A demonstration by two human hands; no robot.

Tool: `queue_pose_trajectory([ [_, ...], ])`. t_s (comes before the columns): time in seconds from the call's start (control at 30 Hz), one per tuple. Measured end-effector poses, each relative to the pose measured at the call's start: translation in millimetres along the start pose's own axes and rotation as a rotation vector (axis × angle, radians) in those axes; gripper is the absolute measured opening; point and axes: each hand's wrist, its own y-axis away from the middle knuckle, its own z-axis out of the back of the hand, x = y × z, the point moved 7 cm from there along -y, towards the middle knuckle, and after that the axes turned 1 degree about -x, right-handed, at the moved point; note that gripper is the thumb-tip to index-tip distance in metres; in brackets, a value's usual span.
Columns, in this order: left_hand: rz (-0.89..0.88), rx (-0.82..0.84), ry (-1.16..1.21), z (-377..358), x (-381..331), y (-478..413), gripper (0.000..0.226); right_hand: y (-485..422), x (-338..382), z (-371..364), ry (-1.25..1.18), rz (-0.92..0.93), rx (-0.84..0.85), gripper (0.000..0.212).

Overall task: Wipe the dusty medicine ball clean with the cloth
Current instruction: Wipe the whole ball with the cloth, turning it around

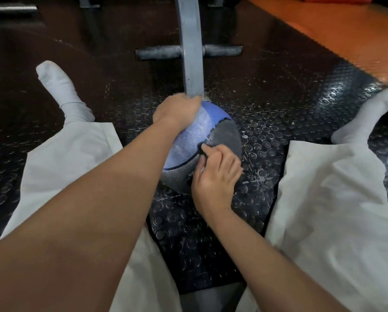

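Where the medicine ball [188, 140] sits: on the black studded mat [278, 97], between the person's 2 spread legs and close against the foot of a grey metal upright [191, 52]. This is the head view, the only 1 given.
Left hand [177, 111]: cupped over the ball's far crown, fingers bent down the far side with their tips out of sight. It grips the ball and nothing else.
Right hand [215, 174]: at the ball's near right, thumb and fingers closed in a pinch on the near edge of the cloth [226, 136].
Cloth: grey and fuzzy, spread flat on the ball's right shoulder just above the pinching hand.
Ball surface: the blue panels look pale and chalky, probably dust. A grey panel shows low on the near side. The underside and far side are hidden.
Step in hand: likely wiping the right side, with most of the ball not yet done.
Doing it well: a flat palm behind the cloth would probably clean better than a pinched edge. Use long overlapping strokes along each panel.
Bracing: bear down with the left hand so the ball does not roll under the stroke.
Coverage: turn the ball in stages to bring up the hidden faces.
Risk: a bunched cloth may only smear the dust, so refold it to a fresh face.
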Motion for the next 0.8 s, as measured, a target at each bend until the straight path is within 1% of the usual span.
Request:
queue_pose_trajectory([
  [0.07, -0.024, 0.01, 0.019, -1.3, 3.0, -5.8, 0.048, -6.3, -1.7, -1.8, 0.003, 0.027, 0.021, 0.01],
  [0.1, -0.029, 0.008, 0.024, -1.8, 4.3, -6.5, 0.046, -17.5, -4.6, -0.8, -0.012, -0.015, 0.036, 0.012],
  [0.17, -0.029, -0.021, 0.033, -1.8, 5.9, -6.8, 0.045, -49.4, -14.4, -3.0, -0.038, -0.191, 0.109, 0.014],
  [0.23, -0.011, -0.056, 0.022, -2.3, 5.9, -5.1, 0.045, -76.6, -35.0, -12.6, -0.058, -0.446, 0.215, 0.018],
  [0.27, 0.005, -0.069, 0.004, -2.8, 5.3, -3.0, 0.048, -83.7, -41.7, -14.7, -0.053, -0.53, 0.239, 0.02],
  [0.3, 0.022, -0.078, -0.012, -3.1, 4.3, -0.9, 0.051, -85.9, -44.7, -15.7, -0.043, -0.56, 0.235, 0.021],
  [0.37, 0.051, -0.083, -0.021, -2.7, 1.9, 1.9, 0.059, -74.7, -36.8, -13.0, -0.052, -0.514, 0.167, 0.02],
  [0.47, 0.058, -0.058, -0.014, -3.9, 1.1, -1.2, 0.064, -23.6, -11.9, -3.6, -0.085, -0.344, 0.028, 0.022],
  [0.57, 0.025, -0.051, 0.001, -5.7, 3.4, -4.9, 0.059, 17.7, -0.8, -1.2, -0.15, -0.203, 0.059, 0.022],
  [0.63, -0.002, -0.068, 0.026, -4.5, 3.1, -2.7, 0.055, 12.5, -3.1, 1.5, -0.178, -0.148, 0.066, 0.016],
  [0.7, -0.012, -0.089, 0.054, -2.2, 1.2, 1.8, 0.054, -15.4, -12.8, 3.9, -0.163, -0.203, 0.067, 0.016],
  [0.73, -0.007, -0.098, 0.063, -0.8, 0.9, 3.6, 0.054, -34.5, -20.2, 1.7, -0.15, -0.274, 0.098, 0.016],
  [0.8, 0.017, -0.113, 0.065, 0.9, 1.0, 6.8, 0.058, -64.8, -41.9, -8.9, -0.148, -0.483, 0.201, 0.017],
])
